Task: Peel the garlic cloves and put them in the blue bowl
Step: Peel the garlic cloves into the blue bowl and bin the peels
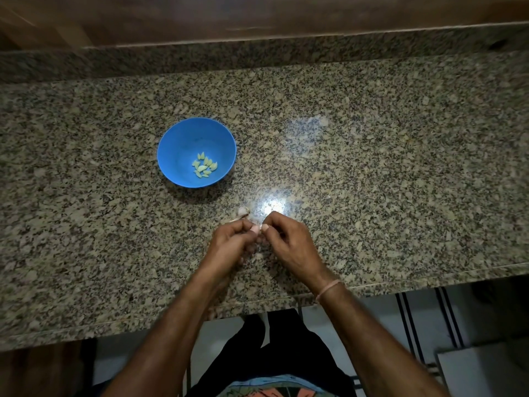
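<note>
1. Both hands meet low over the counter [372, 167]: left hand [232, 243] and right hand [289, 242], thumbs nearly tip to tip, fingers [274, 217] curled in.
2. Between the thumbs they pinch a small pale garlic clove [260, 225]. The thumbs hide almost all of it, so I cannot tell its long axis.
3. Just beyond the left fingers, a pale garlic piece [242, 212] with papery skin lies on the counter, near the fingertips but apart from them.
4. The blue bowl [171, 133] stands upright, well beyond the fingers and off to their left. A cluster of peeled cloves [204, 166] sits on its floor.
5. My read: peeling is in hand, with a good share done. This clove and the piece on the counter remain.
6. The drop turns on one thing. The bowl lies forward and left of the pinch, so the left hand is nearer and would carry the clove over the near rim.
7. The risk is that so small a clove slips from the pinch onto the speckled stone, where it would be hard to spot.
</note>
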Action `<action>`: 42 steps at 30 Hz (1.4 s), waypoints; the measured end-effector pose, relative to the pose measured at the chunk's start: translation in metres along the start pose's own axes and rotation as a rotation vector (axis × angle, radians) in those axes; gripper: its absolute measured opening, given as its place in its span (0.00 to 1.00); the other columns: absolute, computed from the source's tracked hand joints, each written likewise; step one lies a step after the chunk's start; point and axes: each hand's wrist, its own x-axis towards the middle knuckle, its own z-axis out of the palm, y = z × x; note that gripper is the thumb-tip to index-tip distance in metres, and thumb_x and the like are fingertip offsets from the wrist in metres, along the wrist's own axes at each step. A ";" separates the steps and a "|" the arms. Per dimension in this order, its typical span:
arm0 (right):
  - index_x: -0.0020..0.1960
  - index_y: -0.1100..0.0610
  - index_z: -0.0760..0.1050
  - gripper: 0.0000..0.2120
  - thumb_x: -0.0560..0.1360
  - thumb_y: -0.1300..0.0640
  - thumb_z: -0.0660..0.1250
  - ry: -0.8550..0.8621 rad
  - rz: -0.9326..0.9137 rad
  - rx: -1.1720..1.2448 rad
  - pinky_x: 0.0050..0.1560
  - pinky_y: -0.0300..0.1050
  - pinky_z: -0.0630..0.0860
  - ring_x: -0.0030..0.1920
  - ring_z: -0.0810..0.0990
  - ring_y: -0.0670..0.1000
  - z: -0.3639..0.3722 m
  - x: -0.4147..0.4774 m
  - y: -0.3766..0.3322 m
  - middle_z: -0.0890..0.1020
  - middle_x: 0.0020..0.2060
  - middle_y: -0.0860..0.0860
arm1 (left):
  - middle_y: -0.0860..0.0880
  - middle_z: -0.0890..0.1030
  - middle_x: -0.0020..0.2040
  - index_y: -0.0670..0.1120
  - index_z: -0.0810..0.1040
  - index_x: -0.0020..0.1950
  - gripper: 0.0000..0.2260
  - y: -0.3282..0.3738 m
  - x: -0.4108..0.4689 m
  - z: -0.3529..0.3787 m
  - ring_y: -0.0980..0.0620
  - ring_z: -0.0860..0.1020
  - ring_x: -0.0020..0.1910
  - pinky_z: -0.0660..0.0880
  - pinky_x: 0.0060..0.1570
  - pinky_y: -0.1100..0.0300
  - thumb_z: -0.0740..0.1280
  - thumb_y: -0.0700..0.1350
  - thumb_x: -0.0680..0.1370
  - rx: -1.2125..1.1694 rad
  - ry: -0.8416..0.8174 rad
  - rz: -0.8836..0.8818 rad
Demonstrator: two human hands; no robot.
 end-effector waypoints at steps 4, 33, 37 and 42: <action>0.43 0.56 0.78 0.10 0.84 0.58 0.66 -0.009 0.004 -0.036 0.35 0.32 0.69 0.32 0.72 0.40 0.001 0.000 0.008 0.77 0.33 0.44 | 0.53 0.85 0.41 0.52 0.82 0.45 0.05 -0.007 0.004 -0.001 0.53 0.82 0.41 0.78 0.41 0.57 0.72 0.50 0.81 0.296 0.197 0.198; 0.48 0.55 0.83 0.03 0.78 0.56 0.76 0.138 0.063 0.225 0.50 0.46 0.84 0.46 0.85 0.47 0.005 -0.008 0.001 0.86 0.42 0.47 | 0.50 0.76 0.40 0.50 0.73 0.46 0.11 -0.002 -0.002 0.000 0.52 0.73 0.40 0.69 0.41 0.56 0.59 0.48 0.87 0.426 -0.022 0.174; 0.44 0.54 0.81 0.08 0.79 0.53 0.74 0.174 0.107 0.185 0.44 0.49 0.83 0.40 0.81 0.48 0.010 -0.004 0.001 0.83 0.38 0.48 | 0.49 0.75 0.39 0.52 0.71 0.47 0.11 -0.004 -0.010 0.008 0.51 0.72 0.37 0.69 0.39 0.52 0.55 0.50 0.88 0.516 0.068 0.304; 0.42 0.55 0.78 0.10 0.81 0.54 0.72 0.208 0.071 0.170 0.37 0.44 0.79 0.35 0.77 0.47 0.014 -0.006 -0.011 0.80 0.35 0.47 | 0.43 0.78 0.46 0.45 0.76 0.62 0.14 0.000 -0.010 0.008 0.52 0.75 0.45 0.76 0.46 0.49 0.56 0.51 0.88 0.372 0.093 0.189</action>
